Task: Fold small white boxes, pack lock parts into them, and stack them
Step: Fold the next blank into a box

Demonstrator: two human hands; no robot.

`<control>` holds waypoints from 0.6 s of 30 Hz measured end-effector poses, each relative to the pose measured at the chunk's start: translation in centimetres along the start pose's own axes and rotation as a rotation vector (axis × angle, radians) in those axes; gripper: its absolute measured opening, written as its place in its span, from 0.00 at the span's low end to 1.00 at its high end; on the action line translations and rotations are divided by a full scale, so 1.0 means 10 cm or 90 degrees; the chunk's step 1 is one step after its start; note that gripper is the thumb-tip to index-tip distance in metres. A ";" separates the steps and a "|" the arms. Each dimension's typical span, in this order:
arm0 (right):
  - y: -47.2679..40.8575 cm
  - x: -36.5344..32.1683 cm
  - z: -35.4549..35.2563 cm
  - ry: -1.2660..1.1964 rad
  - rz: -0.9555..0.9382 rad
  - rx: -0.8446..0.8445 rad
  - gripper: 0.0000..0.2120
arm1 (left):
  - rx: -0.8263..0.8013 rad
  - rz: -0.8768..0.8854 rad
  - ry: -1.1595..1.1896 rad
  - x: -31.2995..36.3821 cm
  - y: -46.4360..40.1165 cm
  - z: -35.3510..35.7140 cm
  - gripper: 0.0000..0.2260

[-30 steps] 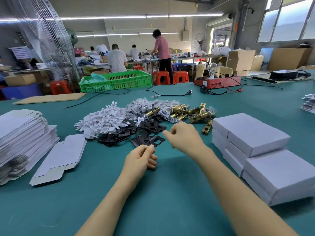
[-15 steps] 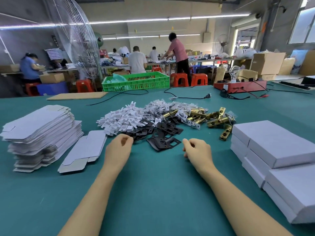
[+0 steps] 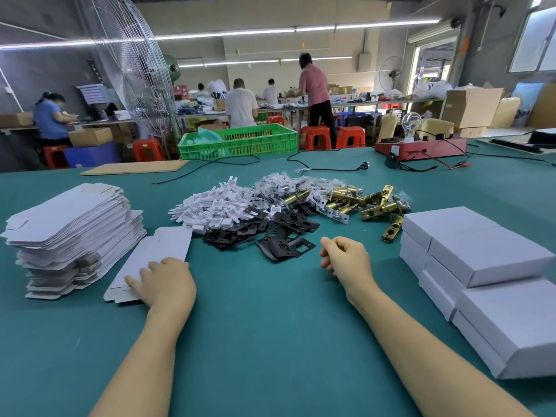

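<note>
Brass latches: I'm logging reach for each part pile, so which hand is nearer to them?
Right. The right hand hangs just in front of the brass latches, apart from them. The left hand rests on a flat box blank, far left.

Factory packing hall. Evidence: long green-topped work table (image 3: 270, 341); seated workers (image 3: 240, 103) at benches beyond it; bulk brass latch bolts (image 3: 361, 203) and stacked flat box blanks (image 3: 69, 224) ahead of both hands; green plastic crate (image 3: 240, 142); ceiling strip lights (image 3: 240, 33).
</note>
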State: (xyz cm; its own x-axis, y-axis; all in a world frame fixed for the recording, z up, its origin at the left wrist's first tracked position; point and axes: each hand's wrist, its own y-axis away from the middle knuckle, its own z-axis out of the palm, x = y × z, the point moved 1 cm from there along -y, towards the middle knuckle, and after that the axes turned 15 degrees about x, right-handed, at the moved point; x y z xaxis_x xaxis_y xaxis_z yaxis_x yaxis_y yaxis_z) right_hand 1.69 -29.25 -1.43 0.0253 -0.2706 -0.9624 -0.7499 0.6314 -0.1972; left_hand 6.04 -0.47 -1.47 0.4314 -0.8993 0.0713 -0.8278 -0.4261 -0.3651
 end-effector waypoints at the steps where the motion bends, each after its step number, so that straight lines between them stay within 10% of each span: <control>1: -0.01 0.00 -0.03 -0.034 0.011 -0.010 0.17 | 0.016 -0.001 0.011 0.00 0.02 -0.02 0.21; 12: -0.01 0.00 -0.08 -0.130 0.032 -0.048 0.11 | 0.411 -0.053 0.518 0.08 0.26 -0.34 0.12; 18: 0.03 -0.01 -0.07 -0.079 0.004 -0.073 0.13 | 0.165 -0.217 0.824 0.50 0.54 -0.35 0.19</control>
State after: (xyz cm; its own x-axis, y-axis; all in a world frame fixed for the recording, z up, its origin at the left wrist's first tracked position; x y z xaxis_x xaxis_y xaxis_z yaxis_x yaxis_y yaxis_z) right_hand 0.99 -29.58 -1.23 0.0960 -0.1713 -0.9805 -0.8205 0.5441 -0.1754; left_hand 2.43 -7.60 0.20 -0.1619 -0.2626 0.9512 -0.5964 -0.7420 -0.3063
